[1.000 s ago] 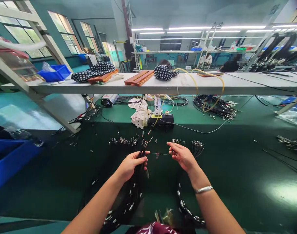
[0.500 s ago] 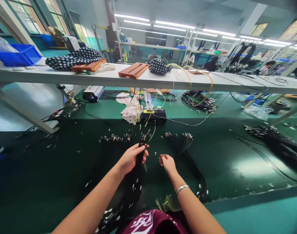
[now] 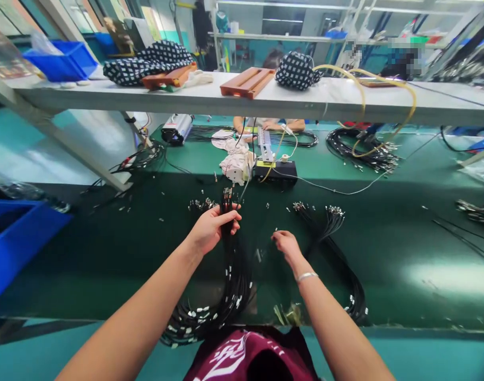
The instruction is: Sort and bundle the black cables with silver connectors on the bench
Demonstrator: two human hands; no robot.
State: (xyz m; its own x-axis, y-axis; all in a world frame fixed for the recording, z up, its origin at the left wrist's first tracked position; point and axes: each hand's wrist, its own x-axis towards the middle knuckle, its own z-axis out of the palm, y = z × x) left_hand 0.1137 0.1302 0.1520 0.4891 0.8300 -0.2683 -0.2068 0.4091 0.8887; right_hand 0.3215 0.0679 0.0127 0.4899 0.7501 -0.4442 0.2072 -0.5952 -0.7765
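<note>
My left hand [image 3: 210, 228] is closed round a bundle of black cables [image 3: 237, 275], its thumb across the front. Their metal-tipped ends stand up above the fist, while the lower part curves down to the table's front edge and carries many small white tags. Over the table to the right, my right hand [image 3: 289, 245] is closed in a pinch. A tiny pale speck shows at its fingertips, too small to name. Behind the left hand lie more cable ends [image 3: 200, 203]. A second black cable bundle [image 3: 345, 264] with splayed metal ends rests right of my right hand.
A black box [image 3: 279, 172] with wires and a pale cloth bundle [image 3: 236, 165] sit ahead. A white shelf [image 3: 186, 99] crosses above the green table. Coiled cables [image 3: 345, 151] lie far right, and a blue bin [image 3: 19, 238] stands left. Another person's forearms [image 3: 285, 125] rest beyond the shelf.
The view has tilted down and shifted left, bringing the blue bin in. My left hand still grips the cables; my right hand stays pinched, now with a pale speck at its fingertips.
</note>
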